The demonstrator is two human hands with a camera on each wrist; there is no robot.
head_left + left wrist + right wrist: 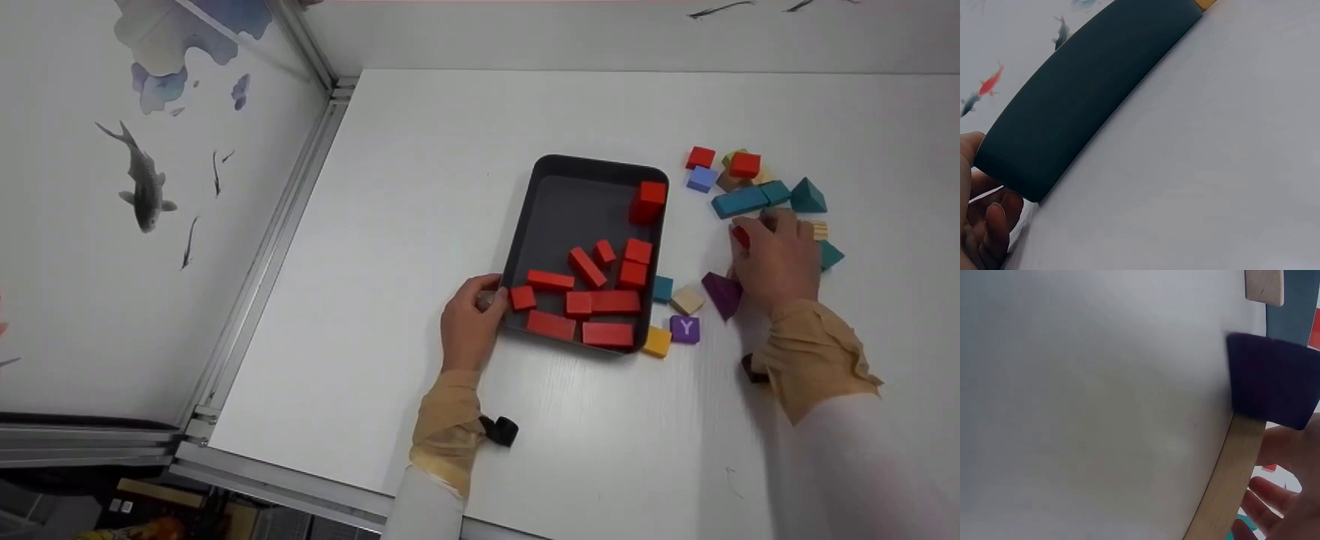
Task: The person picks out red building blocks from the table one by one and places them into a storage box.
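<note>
overhead view of a white table [570,450] with a dark rectangular tray [570,199] near its middle. the tray holds about a dozen red wooden blocks [592,300], most gathered at its near end, with one taller red block [649,201] standing in the far right corner. the left hand [471,324] grips the tray's near left corner, thumb curled over the rim beside a small red cube [523,298]; the left wrist view shows the tray's dark outer wall [1084,95] against the fingers [994,225]. the right hand [776,259] rests, palm down, on a scatter of mixed blocks to the right of the tray, fingers curled round a red piece [740,236] that peeks out at its left edge. around that hand lie a long teal block [739,201], a teal triangle [808,195], a purple triangle [724,292] touching the hand, a purple cube marked y [685,328], a yellow cube [657,342] and a plain wooden cube [687,300]. further back sit two red cubes [700,157] and a light blue cube [702,178].
</note>
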